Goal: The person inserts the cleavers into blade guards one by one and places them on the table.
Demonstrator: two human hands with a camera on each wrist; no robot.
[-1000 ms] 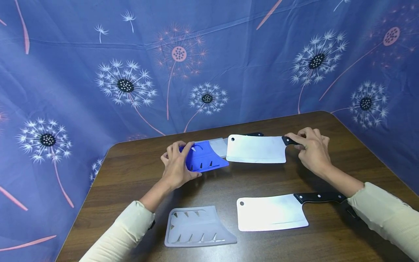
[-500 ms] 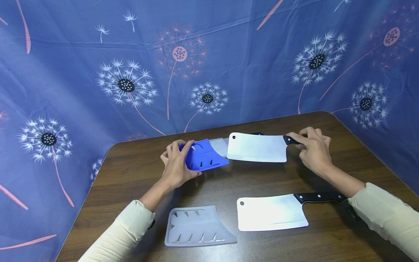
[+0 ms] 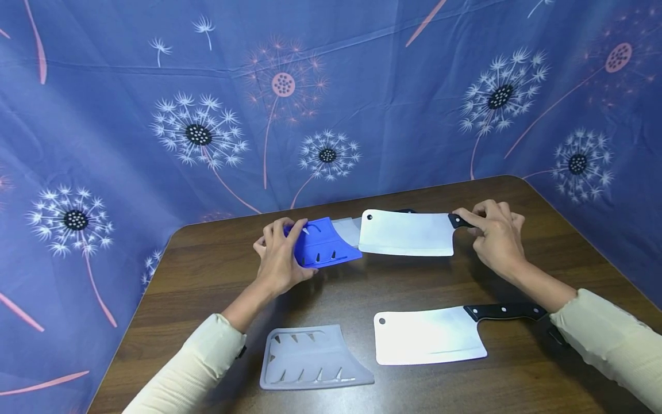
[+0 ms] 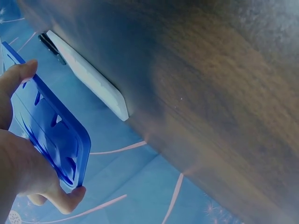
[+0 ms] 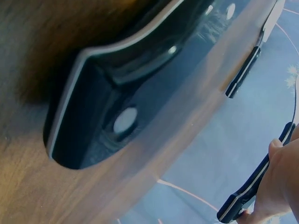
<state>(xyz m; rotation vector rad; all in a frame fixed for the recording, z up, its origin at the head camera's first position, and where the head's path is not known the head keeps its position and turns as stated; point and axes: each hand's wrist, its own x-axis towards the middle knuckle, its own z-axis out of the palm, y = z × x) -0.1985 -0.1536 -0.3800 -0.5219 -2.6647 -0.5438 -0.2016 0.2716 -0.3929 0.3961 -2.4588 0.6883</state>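
Note:
My left hand [image 3: 279,256] grips the closed end of a blue blade cover [image 3: 324,242], held up over the table. In the left wrist view, thumb and fingers pinch the opposite long edges of the blue cover [image 4: 51,126]. Opposite it, my right hand [image 3: 495,238] holds a cleaver [image 3: 407,233] by its black handle, the blade level. The blade's holed end meets the cover's slanted mouth and stays in sight; whether they touch, I cannot tell. In the right wrist view, fingers curl around the black handle [image 5: 254,179].
A second cleaver [image 3: 429,338] lies at the front right, and a translucent grey blade cover [image 3: 315,357] lies left of it. Behind the raised pieces lies another black-handled cleaver in a whitish cover [image 3: 347,230]. The wooden table [image 3: 207,276] backs onto a blue flowered cloth [image 3: 393,103].
Both hands have raised the blue cover and the cleaver slightly. The cleaver has also shifted a little to the right. Things lying on the table have not moved.

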